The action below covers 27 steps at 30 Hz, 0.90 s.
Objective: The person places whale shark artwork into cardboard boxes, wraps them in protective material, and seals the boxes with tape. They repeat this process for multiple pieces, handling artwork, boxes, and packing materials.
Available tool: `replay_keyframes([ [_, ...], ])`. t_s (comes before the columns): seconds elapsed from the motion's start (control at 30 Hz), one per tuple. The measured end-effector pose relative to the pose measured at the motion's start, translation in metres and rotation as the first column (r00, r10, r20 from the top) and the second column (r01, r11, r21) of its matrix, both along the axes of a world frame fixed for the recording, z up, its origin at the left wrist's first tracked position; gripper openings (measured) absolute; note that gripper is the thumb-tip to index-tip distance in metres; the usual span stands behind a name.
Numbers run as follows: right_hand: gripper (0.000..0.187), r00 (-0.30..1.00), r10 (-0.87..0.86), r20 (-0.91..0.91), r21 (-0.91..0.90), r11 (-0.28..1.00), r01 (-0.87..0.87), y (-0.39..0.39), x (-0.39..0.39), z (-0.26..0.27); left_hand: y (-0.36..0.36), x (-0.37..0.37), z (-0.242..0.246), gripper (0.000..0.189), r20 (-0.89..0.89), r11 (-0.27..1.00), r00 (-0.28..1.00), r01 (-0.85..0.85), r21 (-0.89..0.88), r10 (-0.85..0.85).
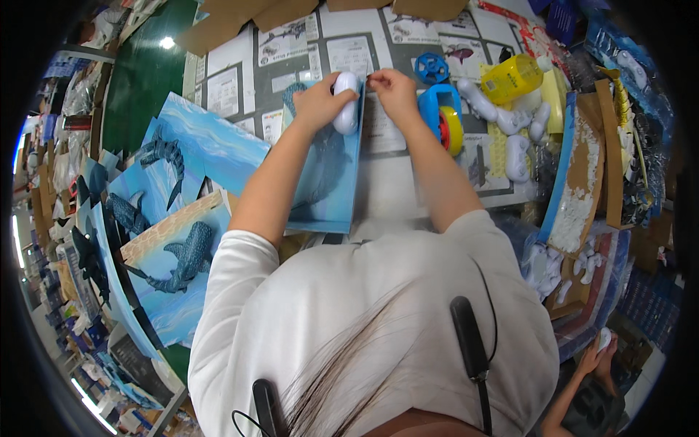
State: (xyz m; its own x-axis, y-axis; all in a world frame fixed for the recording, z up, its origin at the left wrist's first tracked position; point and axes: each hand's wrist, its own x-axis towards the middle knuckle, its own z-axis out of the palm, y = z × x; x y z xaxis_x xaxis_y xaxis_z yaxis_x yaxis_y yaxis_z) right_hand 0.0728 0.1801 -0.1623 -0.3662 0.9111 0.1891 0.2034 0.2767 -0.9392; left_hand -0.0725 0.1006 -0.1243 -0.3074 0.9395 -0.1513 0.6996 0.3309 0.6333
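Note:
In front of me stands a blue ocean-print cardboard tray (331, 221) with a dark spotted toy whale shark lying in it, its tail or head end showing at the top left. My left hand (322, 104) grips a white plastic remote controller (347, 104) over the tray, its thumb across the controller. At the tray's upper right edge, my right hand (394, 93) has its thumb and index finger pinched together around something small and dark, too small to name. Just right of that hand are a blue tape dispenser (439, 98) and a blue plastic reel (431, 68).
Several blue printed cards with toy sharks (188, 251) lie at left. At right are a yellow bottle (511, 79), several white controllers (516, 158) and an open carton (581, 180). Printed sheets cover the table under my hands. At lower right, a co-worker's hands hold a white object.

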Motion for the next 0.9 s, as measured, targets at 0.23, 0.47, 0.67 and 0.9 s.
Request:
replay_keyframes([
  [0.23, 0.006, 0.999, 0.010, 0.050, 0.394, 0.919, -0.028, 0.016, -0.014, -0.042, 0.000, -0.017, -0.018, 0.069, -0.074, 0.994, 0.997, 0.013, -0.107, -0.021],
  [0.47, 0.009, 0.996, 0.044, 0.077, 0.089, 0.995, -0.051, 0.007, 0.005, 0.006, 0.008, -0.001, 0.004, 0.057, 0.004, 0.999, 1.000, -0.019, -0.041, 0.019],
  [0.67, 0.010, 0.990, 0.143, 0.001, -0.021, 0.990, -0.143, 0.014, 0.010, 0.001, 0.004, 0.009, 0.012, 0.058, -0.040, 1.000, 0.999, 0.003, -0.020, -0.003],
  [0.9, 0.010, 0.973, 0.184, 0.140, 0.041, 0.981, -0.191, 0.013, 0.009, 0.012, -0.001, -0.006, 0.003, 0.063, 0.123, 0.999, 0.992, -0.013, 0.044, 0.007],
])
